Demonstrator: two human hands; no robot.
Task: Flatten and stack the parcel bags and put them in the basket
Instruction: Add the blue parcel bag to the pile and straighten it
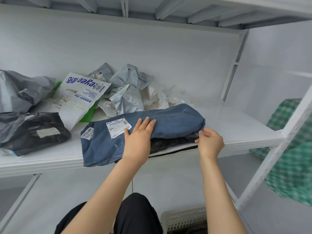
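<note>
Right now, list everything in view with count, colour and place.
blue bag: one, blue, shelf front, centre
black bag: one, black, shelf left
grey bag: one, grey, far left
printed bag: one, white with blue print, behind black bag
crumpled bags: several, grey and white, shelf back
checked cloth: one, green and white, right
basket: one, pale, below shelf
shelf: one, white
left hand: flat on blue bag
right hand: fingers pinching blue bag's right edge

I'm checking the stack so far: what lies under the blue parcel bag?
A dark crinkled bag peeks out under the blue parcel bag, on a flat white bag. How far they reach beneath, and whether more lie there, is covered.
</note>
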